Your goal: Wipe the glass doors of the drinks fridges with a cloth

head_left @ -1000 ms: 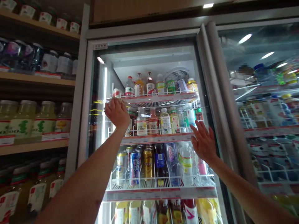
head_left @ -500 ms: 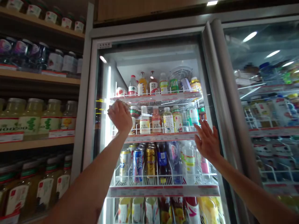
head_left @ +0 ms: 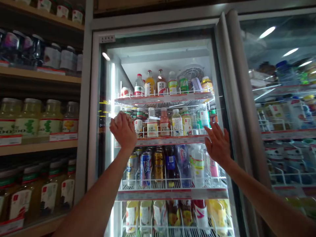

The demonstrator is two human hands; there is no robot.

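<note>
My left hand (head_left: 122, 130) has dropped below the upper shelf (head_left: 163, 100), fingers bunched against the upright glass door (head_left: 158, 56) at frame centre; my right hand (head_left: 217, 143) stays spread right of centre.

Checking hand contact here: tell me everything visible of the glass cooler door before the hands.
The glass door of the drinks cooler is a tall clear pane in a pale metal frame, with a small label at its top left corner. Reflections streak it; bottles and cans show through on wire shelves. The left hand and right hand are raised at it, touching or just short; I cannot tell which.
</note>
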